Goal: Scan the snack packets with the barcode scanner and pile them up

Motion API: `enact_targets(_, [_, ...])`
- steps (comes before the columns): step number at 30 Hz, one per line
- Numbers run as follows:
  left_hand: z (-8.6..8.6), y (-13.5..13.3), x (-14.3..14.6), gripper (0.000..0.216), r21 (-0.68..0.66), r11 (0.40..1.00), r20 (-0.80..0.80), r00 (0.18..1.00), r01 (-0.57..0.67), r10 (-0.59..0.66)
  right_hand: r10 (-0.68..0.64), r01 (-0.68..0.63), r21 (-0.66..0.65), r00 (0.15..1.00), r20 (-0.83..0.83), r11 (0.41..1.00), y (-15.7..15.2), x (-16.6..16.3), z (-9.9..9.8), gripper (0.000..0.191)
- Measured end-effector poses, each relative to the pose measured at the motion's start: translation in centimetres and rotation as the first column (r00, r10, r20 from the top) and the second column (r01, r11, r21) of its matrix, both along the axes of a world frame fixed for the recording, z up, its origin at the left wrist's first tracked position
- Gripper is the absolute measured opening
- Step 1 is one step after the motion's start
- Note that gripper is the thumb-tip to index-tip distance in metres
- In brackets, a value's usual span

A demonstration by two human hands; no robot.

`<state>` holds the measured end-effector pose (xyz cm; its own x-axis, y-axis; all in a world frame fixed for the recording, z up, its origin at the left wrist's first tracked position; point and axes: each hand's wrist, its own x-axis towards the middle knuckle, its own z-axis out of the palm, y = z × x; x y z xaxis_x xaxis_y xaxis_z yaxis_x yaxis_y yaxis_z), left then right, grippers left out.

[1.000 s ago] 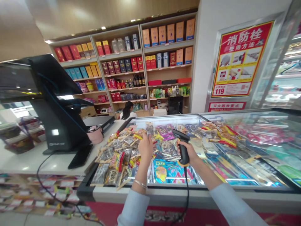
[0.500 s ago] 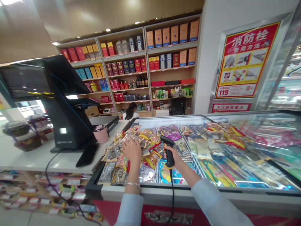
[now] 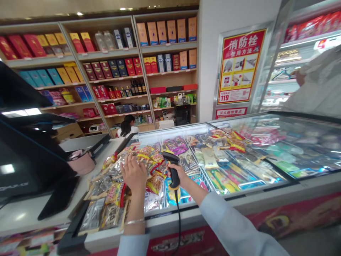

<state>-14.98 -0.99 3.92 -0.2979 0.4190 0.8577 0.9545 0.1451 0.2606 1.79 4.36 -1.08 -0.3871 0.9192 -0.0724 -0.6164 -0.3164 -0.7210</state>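
Slips and snags waiting

On the freezer, heaped packets could slide if the left hand presses sideways; it lies over them, grip hidden. The right hand clamps the scanner above them; its dangling cord could snag if tugged.

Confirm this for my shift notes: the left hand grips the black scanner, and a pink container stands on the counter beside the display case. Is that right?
Not quite: the head view shows the right hand gripping the black scanner, while the left hand is spread over the snack packets. A pink container does stand on the counter beside the display case.
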Motion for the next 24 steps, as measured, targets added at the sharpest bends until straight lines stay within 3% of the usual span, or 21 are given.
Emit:
enact_targets(5, [-1.1, 0.8, -0.4, 0.042, -0.127, 0.991, 0.028, 0.998, -0.051, 0.055, 0.036, -0.036, -0.038, 0.999, -0.002, 0.999, -0.2, 0.3, 0.4, 0.015])
enact_targets(12, [-1.2, 0.8, -0.4, 0.04, -0.121, 0.992, 0.01, 0.999, -0.035, 0.036, 0.065, -0.067, -0.052, 0.998, -0.027, 0.996, -0.2, 0.4, 0.6, 0.016])
enact_targets(19, [0.8, 0.7, 0.8, 0.04, -0.123, 0.992, 0.003, 0.999, -0.031, 0.032, -0.039, 0.043, -0.06, 0.998, 0.059, 0.997, -0.6, 0.1, 1.6, 0.011])
enact_targets(24, [2.6, 0.9, 3.3, 0.04, -0.158, 0.987, 0.003, 0.999, -0.032, 0.033, -0.117, 0.12, -0.038, 0.99, 0.085, 0.992, -0.5, 3.7, 3.9, 0.008])
